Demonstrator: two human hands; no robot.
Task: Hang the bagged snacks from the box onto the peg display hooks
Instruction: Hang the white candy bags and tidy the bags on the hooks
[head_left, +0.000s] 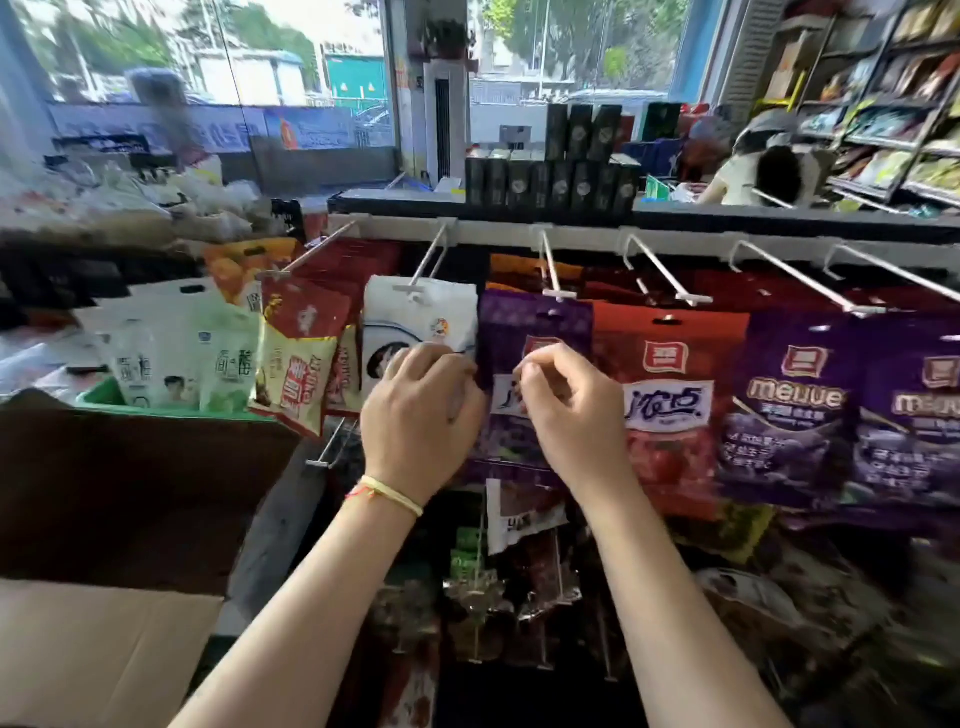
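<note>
Cardboard box (104, 639) sits low at our left, flaps open. Further out, our left hand (421, 410) and right hand (563, 410) have fingers curled, pinching the purple snack bag (535, 332) by its edges, just under its peg hook (550, 267). Looks like mid-hanging; next we'd line the bag's hole up with the hook tip and slide it on.

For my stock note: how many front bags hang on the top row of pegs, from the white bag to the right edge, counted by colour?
White bag: 1
Purple bags: 3, namely the one behind both hands and two "meuue" bags
Red bag: 1
Total: 5

Bags further back on each peg cannot be counted.
</note>
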